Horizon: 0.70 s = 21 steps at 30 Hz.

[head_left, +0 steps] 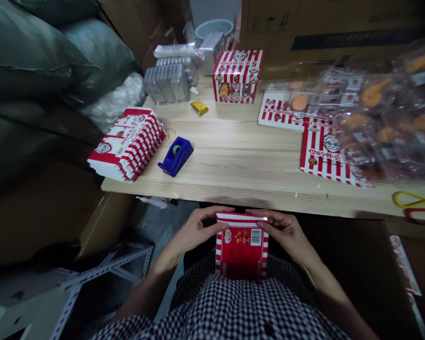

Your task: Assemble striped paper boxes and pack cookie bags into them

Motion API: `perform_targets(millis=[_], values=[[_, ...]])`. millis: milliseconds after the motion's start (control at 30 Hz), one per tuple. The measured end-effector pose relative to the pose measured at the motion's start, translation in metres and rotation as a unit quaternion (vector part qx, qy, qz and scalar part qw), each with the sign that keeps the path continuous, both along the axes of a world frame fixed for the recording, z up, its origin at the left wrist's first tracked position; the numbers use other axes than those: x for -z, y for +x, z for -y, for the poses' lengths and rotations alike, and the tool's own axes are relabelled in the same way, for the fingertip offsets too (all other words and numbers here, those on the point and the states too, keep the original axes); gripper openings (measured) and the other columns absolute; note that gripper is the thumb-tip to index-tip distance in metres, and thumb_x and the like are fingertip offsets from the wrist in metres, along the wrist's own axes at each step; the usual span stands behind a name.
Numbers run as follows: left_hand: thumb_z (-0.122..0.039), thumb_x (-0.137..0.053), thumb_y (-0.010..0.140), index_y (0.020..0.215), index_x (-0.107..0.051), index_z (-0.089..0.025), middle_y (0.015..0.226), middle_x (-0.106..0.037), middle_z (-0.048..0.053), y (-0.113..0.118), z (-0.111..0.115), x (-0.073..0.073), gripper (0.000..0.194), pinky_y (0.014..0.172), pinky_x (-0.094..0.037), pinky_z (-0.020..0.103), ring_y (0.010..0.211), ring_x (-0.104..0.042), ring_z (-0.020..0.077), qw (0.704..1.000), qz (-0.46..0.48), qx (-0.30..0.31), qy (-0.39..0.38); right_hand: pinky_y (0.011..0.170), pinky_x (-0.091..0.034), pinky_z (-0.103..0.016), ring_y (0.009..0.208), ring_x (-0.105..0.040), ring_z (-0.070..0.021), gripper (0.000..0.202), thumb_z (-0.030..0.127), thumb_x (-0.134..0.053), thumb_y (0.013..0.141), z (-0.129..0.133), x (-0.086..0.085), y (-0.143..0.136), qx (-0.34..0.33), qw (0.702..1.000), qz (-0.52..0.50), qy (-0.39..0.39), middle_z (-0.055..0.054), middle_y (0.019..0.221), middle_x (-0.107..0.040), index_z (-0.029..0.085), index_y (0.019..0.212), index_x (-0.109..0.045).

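Note:
Below the table's front edge, close to my body, a red and white striped carton [241,250] with a barcode is held in both hands. My left hand [205,229] pinches its upper left corner, thumb on the face toward me. At the upper right corner my right hand [278,229] grips it the same way, with the thumb near the barcode. The fingers behind the carton are partly hidden. On the table ahead stands a made-up striped box [238,78] with a cartoon face on its top.
A stack of folded cartons [127,141], a blue tape dispenser [176,156] and a yellow packet [199,107] lie on the table [226,151]. Clear plastic cases [168,82] stand behind. Bagged orange items [371,113] cover the right; scissors [416,200] lie at the edge. Another person's hand [233,41] shows behind.

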<state>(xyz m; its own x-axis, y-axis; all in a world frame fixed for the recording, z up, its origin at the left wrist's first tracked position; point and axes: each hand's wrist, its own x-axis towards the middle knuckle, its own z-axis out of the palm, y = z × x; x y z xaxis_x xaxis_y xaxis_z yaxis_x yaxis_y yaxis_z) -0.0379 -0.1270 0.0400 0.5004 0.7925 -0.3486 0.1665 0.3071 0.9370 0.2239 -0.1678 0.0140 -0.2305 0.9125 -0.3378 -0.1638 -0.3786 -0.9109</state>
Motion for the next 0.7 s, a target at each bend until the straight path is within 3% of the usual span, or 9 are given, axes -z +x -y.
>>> perform_targets(millis=[100,233,433,700], values=[[-0.035,-0.074,0.082,0.126,-0.068,-0.022,0.124,-0.071,0.009,-0.004,-0.002,-0.003,0.046,0.098,-0.051,0.037,0.112,-0.066,0.0241,0.999,-0.006,0.025,0.02,0.102,-0.054,-0.046,0.114,-0.069,-0.026,0.029,0.039,-0.074,0.085,0.0,-0.001,0.0,-0.001,1.0,0.011,0.012,-0.005,0.124,-0.072,0.031,0.113,-0.075],[-0.037,-0.063,0.092,0.123,-0.07,-0.018,0.118,-0.074,0.01,-0.008,-0.011,-0.004,0.037,0.095,-0.052,0.035,0.104,-0.07,0.0223,0.998,0.051,0.035,-0.023,0.101,-0.055,-0.044,0.112,-0.069,-0.0253,0.028,0.039,-0.074,0.085,-0.004,-0.005,0.001,-0.02,0.999,0.021,0.027,-0.004,0.124,-0.072,0.031,0.113,-0.075],[-0.034,-0.066,0.09,0.118,-0.072,-0.017,0.11,-0.077,0.01,-0.007,-0.026,-0.003,0.034,0.093,-0.052,0.032,0.1,-0.071,0.0195,0.995,0.048,0.06,-0.061,0.1,-0.055,-0.042,0.113,-0.069,-0.0251,0.028,0.038,-0.073,0.086,-0.006,-0.005,-0.002,-0.025,0.999,0.035,0.027,-0.004,0.124,-0.072,0.031,0.113,-0.075],[-0.038,-0.063,0.092,0.121,-0.072,-0.019,0.11,-0.077,0.009,-0.006,-0.022,-0.004,0.036,0.089,-0.054,0.034,0.098,-0.071,0.0211,0.998,-0.024,0.056,-0.002,0.087,-0.059,-0.036,0.101,-0.071,-0.0227,0.026,0.042,-0.072,0.086,-0.004,-0.008,-0.01,-0.015,0.998,0.048,0.042,-0.005,0.118,-0.073,0.029,0.109,-0.072]])
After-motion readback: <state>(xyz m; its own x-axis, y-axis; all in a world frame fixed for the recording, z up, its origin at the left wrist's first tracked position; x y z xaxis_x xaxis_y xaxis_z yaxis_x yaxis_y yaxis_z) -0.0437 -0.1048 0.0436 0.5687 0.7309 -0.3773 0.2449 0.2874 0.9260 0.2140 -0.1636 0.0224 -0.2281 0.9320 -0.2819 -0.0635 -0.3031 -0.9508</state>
